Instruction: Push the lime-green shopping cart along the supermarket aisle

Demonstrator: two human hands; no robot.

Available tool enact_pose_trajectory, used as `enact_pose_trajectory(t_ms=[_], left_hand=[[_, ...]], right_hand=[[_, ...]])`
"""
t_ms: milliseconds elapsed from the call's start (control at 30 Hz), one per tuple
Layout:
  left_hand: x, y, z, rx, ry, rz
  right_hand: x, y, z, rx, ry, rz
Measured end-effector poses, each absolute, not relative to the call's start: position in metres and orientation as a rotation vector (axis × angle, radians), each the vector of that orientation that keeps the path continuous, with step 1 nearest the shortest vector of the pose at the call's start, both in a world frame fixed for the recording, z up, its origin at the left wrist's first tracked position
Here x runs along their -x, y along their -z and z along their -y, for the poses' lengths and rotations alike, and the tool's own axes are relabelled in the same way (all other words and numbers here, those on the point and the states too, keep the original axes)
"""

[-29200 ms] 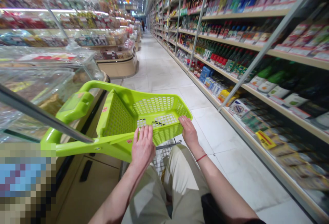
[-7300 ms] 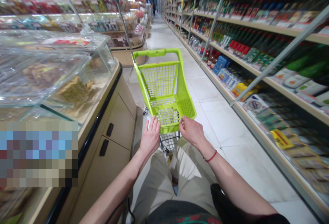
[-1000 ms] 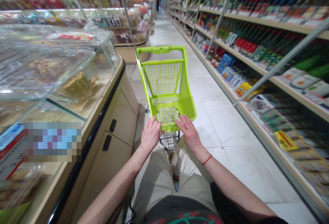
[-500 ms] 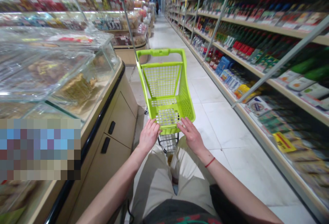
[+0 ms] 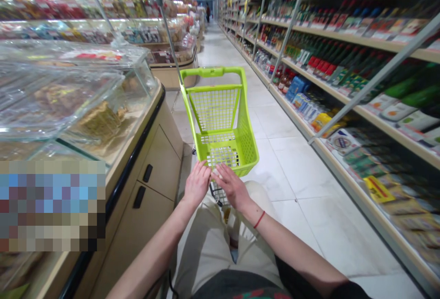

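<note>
**Item 1:** lime-green plastic shopping trolley [image 5: 248, 148], at 12 o'clock, directly in front of the wearer's legs, with a tall mesh basket on a wire lower rack [image 5: 218, 193] and a looped handle at its far end.

**Item 2:** left grip [image 5: 197, 184], a bare hand, open with fingers extended, not clenched. Its fingertips lie at the near rim of the basket.

**Item 3:** right grip [image 5: 233, 187], also bare and open, angled inward across the same rim, its fingers [image 5: 220, 173] just beside those of the left. A thin red cord bracelet [image 5: 260, 219] circles the wrist. Neither hand appears to be closing on anything. The near rim is likely used because it is the part of the trolley within easiest reach of lowered arms.

**Surroundings:** beige cabinet surface [image 5: 144, 152] at 9 o'clock, carrying clear glass cases [image 5: 79, 79] that appear to shield loose packaged food. Tall metal-framed shelving [image 5: 371, 116] stands at 3 o'clock, with bottles and packets set face-out toward the aisle. Pale tiled floor [image 5: 288, 171] runs ahead to a distant person [image 5: 207, 13] at 12 o'clock.
</note>
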State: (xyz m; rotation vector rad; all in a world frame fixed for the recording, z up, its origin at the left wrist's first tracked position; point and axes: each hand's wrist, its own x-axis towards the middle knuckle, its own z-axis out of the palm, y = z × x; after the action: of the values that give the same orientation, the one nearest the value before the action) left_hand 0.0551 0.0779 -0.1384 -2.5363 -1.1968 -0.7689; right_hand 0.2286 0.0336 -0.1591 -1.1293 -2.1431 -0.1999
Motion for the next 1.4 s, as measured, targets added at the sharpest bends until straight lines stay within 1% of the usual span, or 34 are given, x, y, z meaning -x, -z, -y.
enact_pose_trajectory(t_ms=[267,367,500,700,800,933,1267,1400], left_hand=[[-0.056,0.14,-0.079,2.562,0.755,1.2],[-0.057,0.141,-0.079,2.563,0.747,1.203],[-0.059,0.141,-0.078,2.567,0.758,1.226],[-0.061,0.139,-0.077,2.547,0.798,1.232],[-0.06,0.138,-0.076,2.548,0.821,1.236],[-0.059,0.138,-0.077,2.56,0.784,1.229],[-0.059,0.139,-0.077,2.562,0.767,1.224],[-0.06,0.14,-0.077,2.551,0.773,1.235]], right_hand=[[-0.313,0.162,-0.024,1.273,0.194,2.054],[-0.329,0.163,-0.022,1.314,0.21,1.998],[-0.31,0.162,-0.022,1.316,0.195,1.973],[-0.245,0.154,-0.033,1.144,0.159,2.104],[-0.232,0.151,-0.039,1.092,0.14,2.142],[-0.245,0.152,-0.04,1.086,0.12,2.161],[-0.327,0.155,-0.027,1.238,0.171,2.07],[-0.322,0.159,-0.023,1.291,0.203,1.998]])
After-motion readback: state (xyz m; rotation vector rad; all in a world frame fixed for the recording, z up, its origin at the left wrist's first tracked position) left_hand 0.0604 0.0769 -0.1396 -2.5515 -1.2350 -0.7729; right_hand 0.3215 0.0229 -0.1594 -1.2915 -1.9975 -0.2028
